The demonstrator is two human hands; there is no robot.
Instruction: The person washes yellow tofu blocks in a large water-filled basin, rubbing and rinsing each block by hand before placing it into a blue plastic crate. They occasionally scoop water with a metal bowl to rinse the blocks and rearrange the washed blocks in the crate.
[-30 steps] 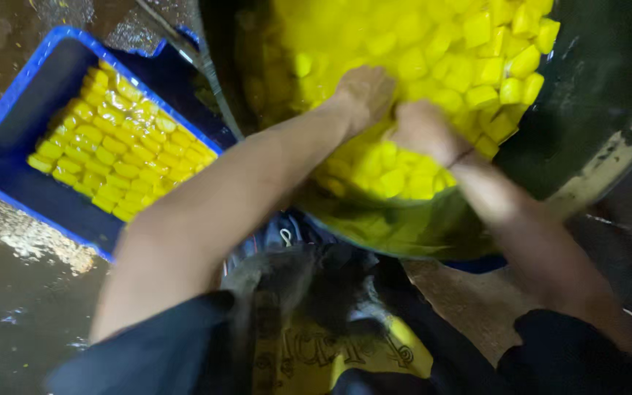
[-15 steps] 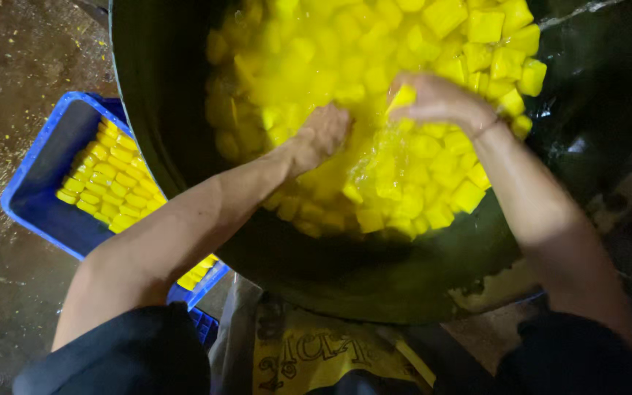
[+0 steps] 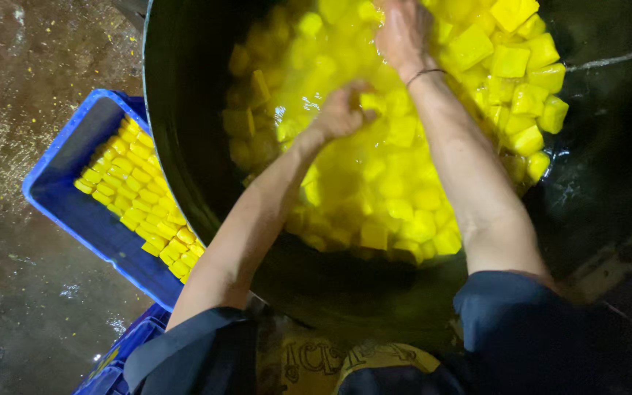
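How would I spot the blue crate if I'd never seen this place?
Find the big dark pot full of yellow cubes, where both hands are working. The blue crate sits on the wet floor at its left, partly tucked under the pot's rim. Unlike the pot's loose cubes in liquid, its cubes are packed in neat rows.

Site: food-processing workshop | Evidence: large dark vat filled with yellow cubes in yellow liquid | blue plastic crate packed with rows of cubes | wet, stained concrete floor
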